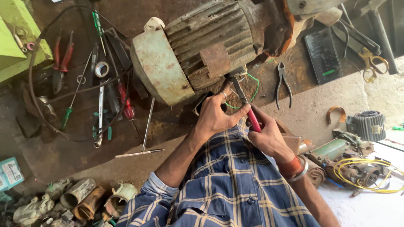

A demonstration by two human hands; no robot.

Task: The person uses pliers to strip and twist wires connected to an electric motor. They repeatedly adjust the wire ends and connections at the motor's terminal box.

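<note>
Red-handled pliers (pixel 246 105) nosed into the wiring under a rusty electric motor (pixel 202 50) on the workbench (pixel 63 155), right hand (pixel 267 134) wrapped tight around their handles, left hand (pixel 214 115) fingers reaching to the green wire (pixel 253 90), black pliers (pixel 283 82) lying nearby.

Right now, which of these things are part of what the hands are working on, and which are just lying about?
In use:
- left hand, at the motor's terminal box
- right hand, gripping the red-handled pliers
- electric motor
- green wire

Lying about:
- black pliers
- red-handled screwdriver
- tape roll
- T-handle rod
- phone
- yellow cable coil
</note>
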